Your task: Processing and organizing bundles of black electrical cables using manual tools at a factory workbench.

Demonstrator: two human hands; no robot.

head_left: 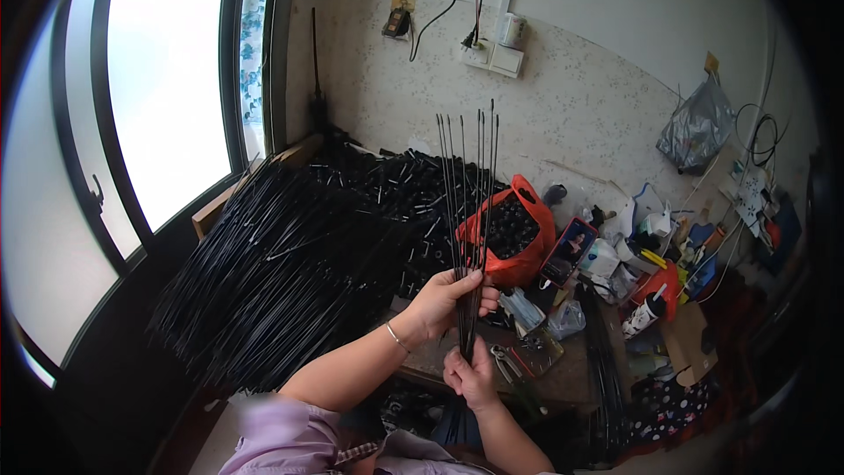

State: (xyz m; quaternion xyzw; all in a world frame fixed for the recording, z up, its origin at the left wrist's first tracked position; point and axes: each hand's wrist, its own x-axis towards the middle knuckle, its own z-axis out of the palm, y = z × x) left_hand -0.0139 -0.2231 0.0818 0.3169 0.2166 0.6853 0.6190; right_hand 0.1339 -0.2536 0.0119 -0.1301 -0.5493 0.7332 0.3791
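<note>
Upright in front of me stands a bundle of thin black rods (482, 185), fanned out toward their small-tipped upper ends. My left hand (444, 303) is closed round the middle of the bundle, thumb across the front. Lower down, my right hand (473, 378) grips the same rods with its fingers curled. The bundle's lower ends run down toward my lap and are partly hidden. To the left of my hands lies a big heap of similar rods (264, 281). Behind it spreads a pile of short black pieces (378, 180).
A red bag (547, 220) full of small black round parts sits beyond my hands. Right of it a phone (570, 252) leans upright. Pliers (507, 365) lie near my right hand. A patterned cup (643, 315) and clutter crowd the right. A window (167, 62) is at the left.
</note>
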